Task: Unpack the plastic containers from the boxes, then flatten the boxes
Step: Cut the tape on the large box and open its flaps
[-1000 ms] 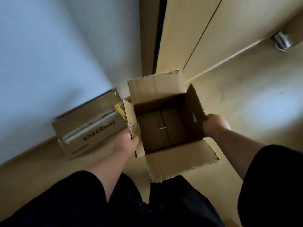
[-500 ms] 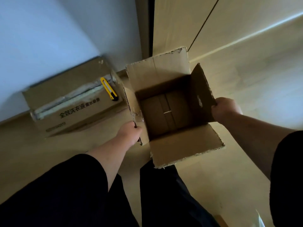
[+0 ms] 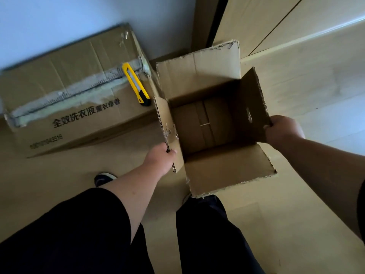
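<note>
I hold the open box (image 3: pixel 207 123) up in front of me, above the floor (image 3: pixel 296 214). My left hand (image 3: pixel 160 158) pinches the left side flap at its edge; my right hand (image 3: pixel 284 129) grips the right flap, fingers curled round the cardboard. The box looks empty, bottom seam and a staple showing, no containers inside, though the interior is dark so I can't be sure of the corners. To flatten it well: I'd turn it over, split the bottom seam, then push opposite corners together so the walls fold along their creases. The knife (image 3: pixel 136 85) lies on the second box (image 3: pixel 75 99), within reach if tape resists. That box sits on the floor against the white wall (image 3: pixel 59 22), its top tape slit along the seam. Pale wood floor, wood cabinet panels (image 3: pixel 266 20) behind, dim light.
</note>
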The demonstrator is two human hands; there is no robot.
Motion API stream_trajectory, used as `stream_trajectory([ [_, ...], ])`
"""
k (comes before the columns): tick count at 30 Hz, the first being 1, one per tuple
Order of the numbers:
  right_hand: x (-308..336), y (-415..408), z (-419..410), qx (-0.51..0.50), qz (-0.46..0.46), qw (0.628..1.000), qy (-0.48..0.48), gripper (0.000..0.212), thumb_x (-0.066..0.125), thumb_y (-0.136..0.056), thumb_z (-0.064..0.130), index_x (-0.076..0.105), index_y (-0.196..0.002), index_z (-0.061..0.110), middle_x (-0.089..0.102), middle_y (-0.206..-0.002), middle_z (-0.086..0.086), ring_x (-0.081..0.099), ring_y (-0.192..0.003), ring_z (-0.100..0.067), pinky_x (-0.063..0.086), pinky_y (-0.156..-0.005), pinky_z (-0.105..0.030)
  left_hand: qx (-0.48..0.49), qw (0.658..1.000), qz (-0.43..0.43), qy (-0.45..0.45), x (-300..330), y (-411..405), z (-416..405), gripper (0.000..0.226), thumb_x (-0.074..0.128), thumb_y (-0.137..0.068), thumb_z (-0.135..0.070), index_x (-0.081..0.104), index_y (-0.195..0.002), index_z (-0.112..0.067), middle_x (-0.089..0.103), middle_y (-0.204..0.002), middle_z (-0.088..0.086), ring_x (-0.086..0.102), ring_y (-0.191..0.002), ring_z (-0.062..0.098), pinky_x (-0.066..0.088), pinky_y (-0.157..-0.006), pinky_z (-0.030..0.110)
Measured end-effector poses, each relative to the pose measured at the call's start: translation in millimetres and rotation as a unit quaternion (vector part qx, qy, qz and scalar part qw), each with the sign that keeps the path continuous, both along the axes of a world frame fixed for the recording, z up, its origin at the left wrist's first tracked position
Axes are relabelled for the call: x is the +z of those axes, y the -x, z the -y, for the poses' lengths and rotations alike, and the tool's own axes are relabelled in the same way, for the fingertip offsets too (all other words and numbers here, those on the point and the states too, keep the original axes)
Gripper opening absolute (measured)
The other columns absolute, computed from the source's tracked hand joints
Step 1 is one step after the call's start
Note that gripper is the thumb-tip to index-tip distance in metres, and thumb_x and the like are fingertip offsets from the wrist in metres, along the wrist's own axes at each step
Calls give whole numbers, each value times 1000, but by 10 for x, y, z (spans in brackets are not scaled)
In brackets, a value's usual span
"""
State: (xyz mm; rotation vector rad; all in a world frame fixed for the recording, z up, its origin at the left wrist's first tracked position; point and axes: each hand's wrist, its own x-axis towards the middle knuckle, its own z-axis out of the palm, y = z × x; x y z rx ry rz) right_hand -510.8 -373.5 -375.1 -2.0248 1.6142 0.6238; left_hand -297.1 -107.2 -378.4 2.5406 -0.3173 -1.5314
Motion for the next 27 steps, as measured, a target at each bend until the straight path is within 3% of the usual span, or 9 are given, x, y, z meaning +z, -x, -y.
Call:
stream_trajectory([
  [6, -219, -53, 43, 5, -14, 1000, 4, 13, 53, -90, 15, 62, -83, 10, 60, -73, -9, 56, -70, -34, 41, -57, -29, 15, 1000, -19, 8, -343, 27, 96, 31, 51, -97, -40, 54, -86, -12, 64, -89, 13, 63, -84, 33, 41, -64, 32],
  [13, -457, -43, 43, 15, -10, 1000, -8, 12, 53, -93, 20, 63, -89, 15, 63, -78, -8, 58, -77, -33, 44, -62, -32, -16, 1000, 10, -19, -584, 58, 184, 35, 48, -99, -39, 40, -74, -16, 53, -81, 8, 55, -80, 31, 36, -62, 32],
  [19, -569, -26, 12, 13, -23, 999, -22, 11, 53, -93, 20, 63, -91, 16, 64, -85, -9, 57, -78, -33, 42, -61, -31, -38, 999, 18, -26, -719, 159, 184, 36, 51, -98, -41, 40, -75, -15, 50, -78, 5, 52, -76, 28, 33, -59, 32],
  [24, -512, -76, -95, 9, -31, 999, -37, 28, 52, -91, 19, 62, -117, 23, 67, -102, -7, 60, -90, -33, 50, -73, -35, -60, 998, -1, -27, -707, 242, 94, 33, 51, -97, -43, 44, -84, -14, 50, -80, 3, 54, -84, 29, 37, -66, 33],
  [27, -397, -137, -140, -2, -34, 999, -34, 41, 52, -88, 17, 57, -128, 20, 68, -110, -11, 59, -93, -33, 49, -74, -37, -57, 998, -1, -16, -651, 172, 20, 32, 50, -96, -44, 53, -104, -13, 61, -98, 5, 58, -95, 30, 46, -75, 35],
])
